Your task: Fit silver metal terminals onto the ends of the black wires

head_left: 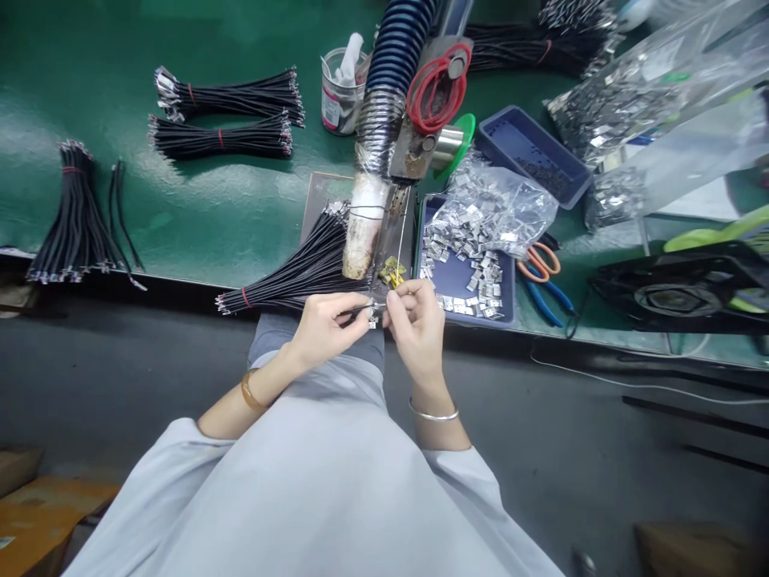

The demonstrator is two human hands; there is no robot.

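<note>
My left hand (pixel 324 327) is closed in a pinch on a thin black cable, whose tip points right, toward my other hand. My right hand (pixel 416 324) is closed too, thumb against index finger, on something small at the cable's tip that I cannot make out. A small silver USB plug (pixel 373 323) shows just below the fingertips. Behind my left hand, a bundle of black cables (pixel 300 268) fans out over a board, tied by a red band. Above the hands hangs the whitish nozzle (pixel 361 232) of a ribbed hose. A yellow lump (pixel 393 271) lies just beyond my right fingers.
To the right is a blue tray (pixel 453 276) with many silver plugs and a plastic bag (pixel 517 210). Pliers (pixel 544 280) lie beside it. A solder spool (pixel 450 147), a jar (pixel 340 104) and a second tray (pixel 532 152) stand farther back. More cable bundles (pixel 222 138) lie left.
</note>
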